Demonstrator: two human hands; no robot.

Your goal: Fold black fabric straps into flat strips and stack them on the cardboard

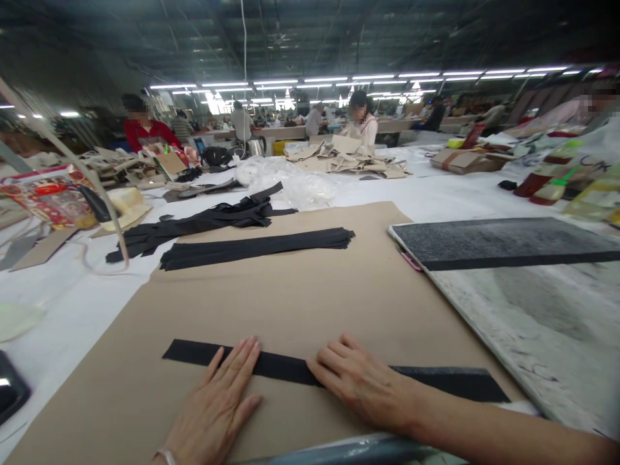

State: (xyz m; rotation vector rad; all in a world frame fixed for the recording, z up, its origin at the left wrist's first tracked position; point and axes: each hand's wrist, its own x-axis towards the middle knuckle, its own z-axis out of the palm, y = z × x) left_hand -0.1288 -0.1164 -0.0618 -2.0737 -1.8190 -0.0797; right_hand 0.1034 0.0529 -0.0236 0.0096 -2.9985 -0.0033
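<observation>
A long black strip (285, 367) lies flat across the near part of a brown cardboard sheet (290, 303). My left hand (217, 403) rests flat on the cardboard, fingers stretched out, its fingertips on the strip. My right hand (363, 381) lies flat too, fingers spread, pressing on the strip just right of the left hand. Neither hand holds anything. Farther back on the cardboard sits a neat stack of black strips (256, 247). A loose heap of black strips (203, 223) lies behind it to the left.
A grey stained board (533, 310) with a dark pad (498, 237) lies at the right. Clear plastic (290, 177), beige cut pieces (346, 161) and packaging (48, 197) sit farther back. Other people work at distant tables. A dark device (10, 387) is at the left edge.
</observation>
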